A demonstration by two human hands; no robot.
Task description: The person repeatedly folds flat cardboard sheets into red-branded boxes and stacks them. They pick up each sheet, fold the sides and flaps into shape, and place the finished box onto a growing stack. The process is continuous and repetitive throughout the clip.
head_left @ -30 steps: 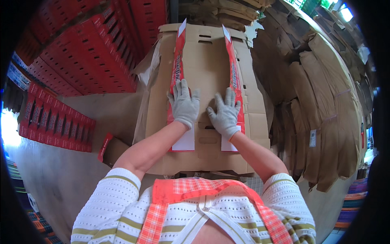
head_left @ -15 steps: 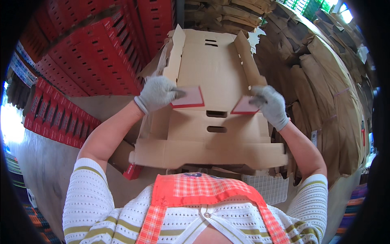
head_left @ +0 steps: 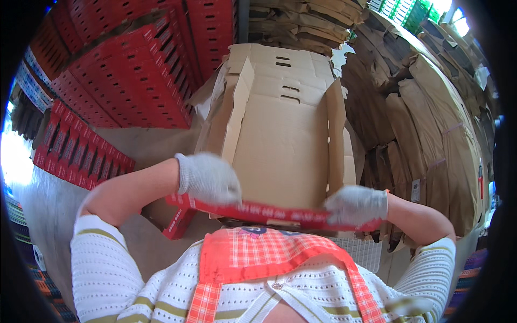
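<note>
"At chest height, what is being held?"

"A cardboard box (head_left: 285, 145), half folded, side flaps up. Both gloved hands, left hand (head_left: 209, 178) and right hand (head_left: 356, 205), are set well apart and clamped on its red near edge (head_left: 258, 212)."

"What comes next?"

"Probably folding that edge up, pressing evenly at both ends."

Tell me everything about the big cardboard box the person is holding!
The big brown cardboard box is half folded, its plain inside facing up. Side walls stand up left and right; slots pierce the far panel. Its near edge is red-printed. The gloved left hand and gloved right hand grip that edge at its corners.
</note>
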